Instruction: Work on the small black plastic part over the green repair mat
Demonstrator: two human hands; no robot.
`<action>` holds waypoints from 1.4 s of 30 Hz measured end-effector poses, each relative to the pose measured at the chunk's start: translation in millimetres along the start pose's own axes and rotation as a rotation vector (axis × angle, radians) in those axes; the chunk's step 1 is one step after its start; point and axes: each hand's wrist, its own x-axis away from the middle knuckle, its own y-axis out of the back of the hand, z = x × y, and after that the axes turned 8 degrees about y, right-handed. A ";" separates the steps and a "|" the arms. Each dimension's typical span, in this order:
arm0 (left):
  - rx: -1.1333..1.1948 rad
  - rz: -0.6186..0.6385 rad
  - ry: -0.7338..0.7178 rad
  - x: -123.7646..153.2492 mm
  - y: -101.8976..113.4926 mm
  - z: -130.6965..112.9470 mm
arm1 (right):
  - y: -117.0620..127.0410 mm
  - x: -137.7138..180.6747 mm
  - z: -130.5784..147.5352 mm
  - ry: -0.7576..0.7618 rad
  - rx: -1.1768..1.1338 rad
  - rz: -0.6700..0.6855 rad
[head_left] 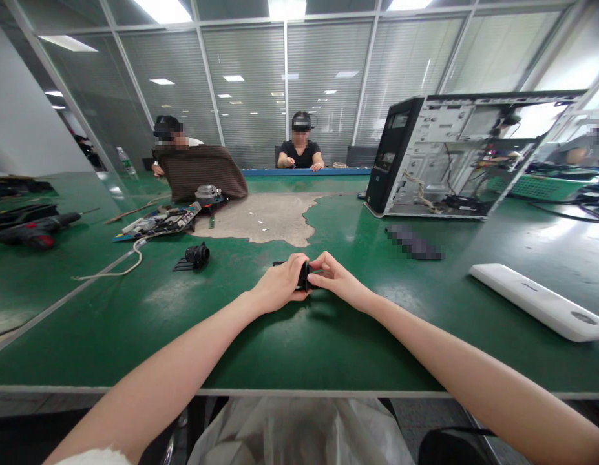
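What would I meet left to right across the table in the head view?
Black-and-red tool, black cylindrical part, left hand, right hand (small black object between them), long white device.

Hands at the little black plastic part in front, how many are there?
2. The left hand is around the left side of the black plastic part, and the right hand is at its right side. Some fingers are partly hidden.
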 end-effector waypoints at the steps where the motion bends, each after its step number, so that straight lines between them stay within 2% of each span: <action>1: -0.001 -0.004 -0.003 -0.1 -0.3 0.1 | -0.7 -0.3 0.6 -0.006 0.009 -0.016; 7: -0.012 -0.004 -0.008 -0.8 -0.5 -0.6 | -1.5 -2.6 0.8 -0.043 0.077 -0.053; 15: -0.008 0.016 0.006 -0.4 0.1 -0.2 | 1.9 0.3 1.4 0.016 -0.029 0.044; 24: -0.022 0.000 -0.004 -0.8 -0.2 -0.8 | -2.4 -2.8 -2.1 -0.080 0.020 -0.064; 32: -0.038 0.016 -0.005 -0.7 1.9 -1.0 | 2.4 -0.4 0.2 0.010 -0.048 0.037; 42: -0.014 -0.010 -0.010 -1.0 0.2 -1.1 | 0.0 -2.2 -1.4 -0.018 0.068 -0.048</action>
